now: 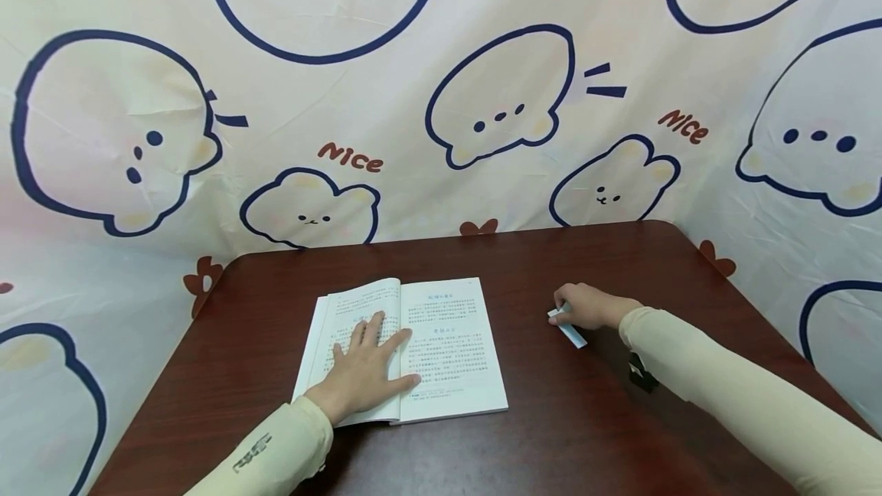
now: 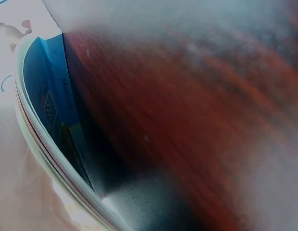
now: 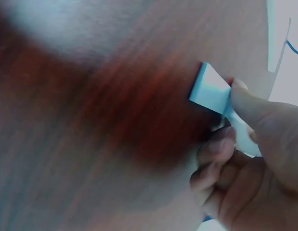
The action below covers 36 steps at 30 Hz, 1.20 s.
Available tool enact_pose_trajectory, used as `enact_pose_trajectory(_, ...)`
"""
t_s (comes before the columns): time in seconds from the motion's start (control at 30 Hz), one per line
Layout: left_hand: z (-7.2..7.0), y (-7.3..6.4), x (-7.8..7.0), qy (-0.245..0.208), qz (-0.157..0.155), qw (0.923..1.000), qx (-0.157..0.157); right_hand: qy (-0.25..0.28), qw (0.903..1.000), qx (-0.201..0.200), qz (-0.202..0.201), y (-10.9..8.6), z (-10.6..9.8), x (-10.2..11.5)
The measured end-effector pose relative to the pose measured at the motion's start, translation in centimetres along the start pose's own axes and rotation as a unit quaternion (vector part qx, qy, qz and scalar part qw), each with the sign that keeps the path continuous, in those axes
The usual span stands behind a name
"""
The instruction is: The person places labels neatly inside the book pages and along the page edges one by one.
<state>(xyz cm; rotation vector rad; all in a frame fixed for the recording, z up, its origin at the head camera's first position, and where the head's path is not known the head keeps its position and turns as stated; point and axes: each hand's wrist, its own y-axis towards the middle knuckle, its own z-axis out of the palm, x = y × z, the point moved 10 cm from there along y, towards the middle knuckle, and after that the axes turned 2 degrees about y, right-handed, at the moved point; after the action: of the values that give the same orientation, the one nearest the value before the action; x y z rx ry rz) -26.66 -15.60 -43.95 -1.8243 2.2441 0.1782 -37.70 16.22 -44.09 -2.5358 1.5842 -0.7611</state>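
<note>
In the head view, an open book (image 1: 451, 350) lies beneath the left hand (image 1: 365, 373), which rests with spread fingers on the left-hand page; its thumb reaches across the gutter onto the facing page. Well off to the right of that hand, the right hand (image 1: 586, 306) pinches a small pale blue-and-white strip (image 1: 573, 335) by its far part, the near end sticking out below the fingers. Whether the strip touches the tabletop (image 1: 524, 450) I cannot tell. The two hands are well apart.

In the left wrist view, the curved page edges (image 2: 45, 156) and the blue cover (image 2: 62, 89) show beside bare tabletop; how the left hand's fingers lie cannot be told there.

In the right wrist view, the strip is held between the right hand's thumb and fingers, one blocky end projecting past the thumb tip; the other fingers are curled in below it.
</note>
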Motion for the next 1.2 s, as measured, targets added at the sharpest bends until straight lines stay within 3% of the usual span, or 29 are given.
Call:
enact_pose_trajectory(0.13,0.0,0.0,-0.1,-0.001,-0.001,1.0,0.003,0.007,0.9998,0.017,0.012,0.1,-0.1,-0.5)
enact_pose_trajectory(0.33,-0.1,0.1,-0.1,0.001,-0.001,1.0,0.008,0.032,0.997,0.055,-0.045,0.1,0.2,-0.1)
enact_pose_trajectory(0.63,0.1,0.1,-0.1,0.003,-0.002,1.0,0.007,0.053,0.9909,0.044,-0.115,0.0,0.0,0.3)
enact_pose_trajectory(0.83,0.1,0.2,-0.1,0.003,-0.001,1.0,0.005,0.036,0.9966,0.036,-0.066,-0.1,0.4,-0.3)
enact_pose_trajectory(1.07,0.1,0.2,0.0,0.003,-0.002,1.0,0.008,-0.037,0.9991,0.006,-0.019,-0.2,0.6,-0.7)
enact_pose_trajectory(1.2,0.1,0.1,-0.1,0.003,-0.003,1.0,0.008,0.003,0.9998,0.013,0.016,0.1,0.5,-1.4)
